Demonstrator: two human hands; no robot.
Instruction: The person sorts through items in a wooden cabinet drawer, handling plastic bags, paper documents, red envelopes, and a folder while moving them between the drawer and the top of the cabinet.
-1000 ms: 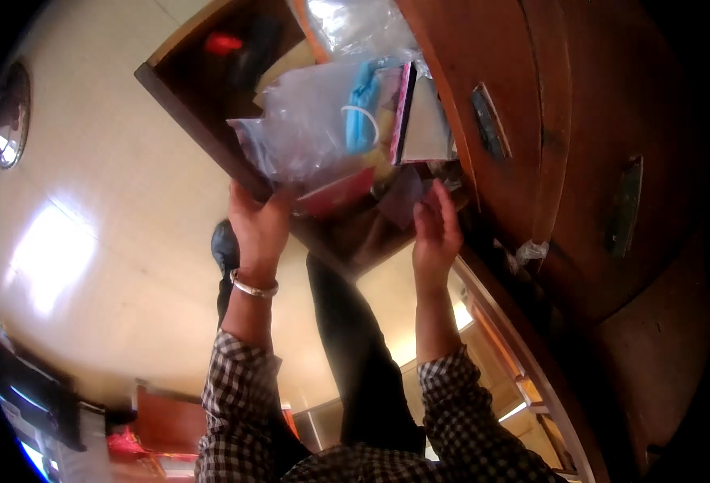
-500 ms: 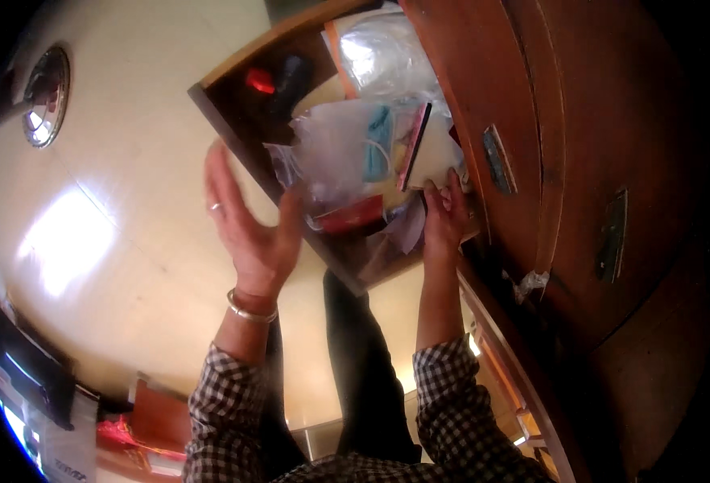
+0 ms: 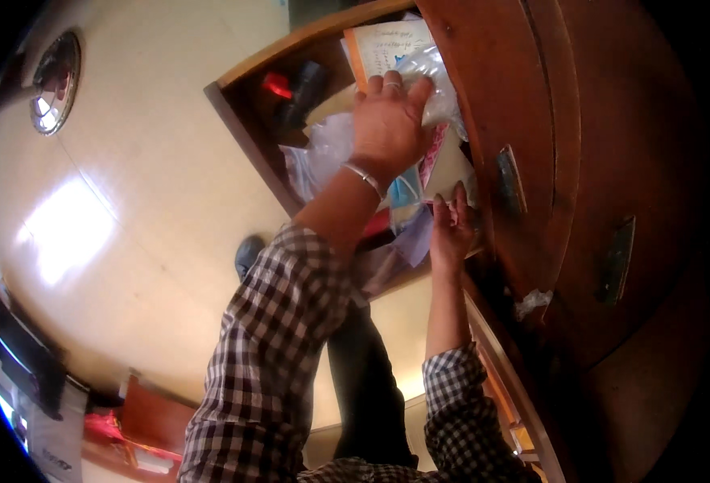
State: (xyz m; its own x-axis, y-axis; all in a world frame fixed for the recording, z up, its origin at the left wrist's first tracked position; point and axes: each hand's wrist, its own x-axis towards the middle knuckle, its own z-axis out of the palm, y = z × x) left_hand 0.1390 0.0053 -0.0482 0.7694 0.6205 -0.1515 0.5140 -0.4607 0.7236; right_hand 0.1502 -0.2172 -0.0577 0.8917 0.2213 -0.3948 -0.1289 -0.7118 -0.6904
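Note:
My left hand (image 3: 389, 129), with a ring and a bangle, reaches across the drawer (image 3: 246, 141). Its bent fingers and thumb grip a clear plastic bag (image 3: 445, 90); the fingertips are partly hidden. At the drawer's near right side, my right hand (image 3: 452, 229) has its fingers apart, tips against the lower edge of a pale notebook (image 3: 452, 171) with a pink edge. A blue face mask (image 3: 404, 189) and a purple cloth-like piece (image 3: 413, 237) lie beside the notebook. Handwritten paper (image 3: 383, 42) shows beyond the left hand, partly under the bag.
A red object (image 3: 276, 84) and a black object (image 3: 305, 90) sit in the drawer's far left corner. Another plastic bag (image 3: 327, 149) lies below them. The wooden cabinet (image 3: 612, 145) rises on the right. A round shiny object (image 3: 55, 83) stands on the floor.
My left hand has moved from outside the drawer into it and onto the plastic bag. The bag has shifted right, uncovering more handwritten paper. My right hand stays by the notebook.

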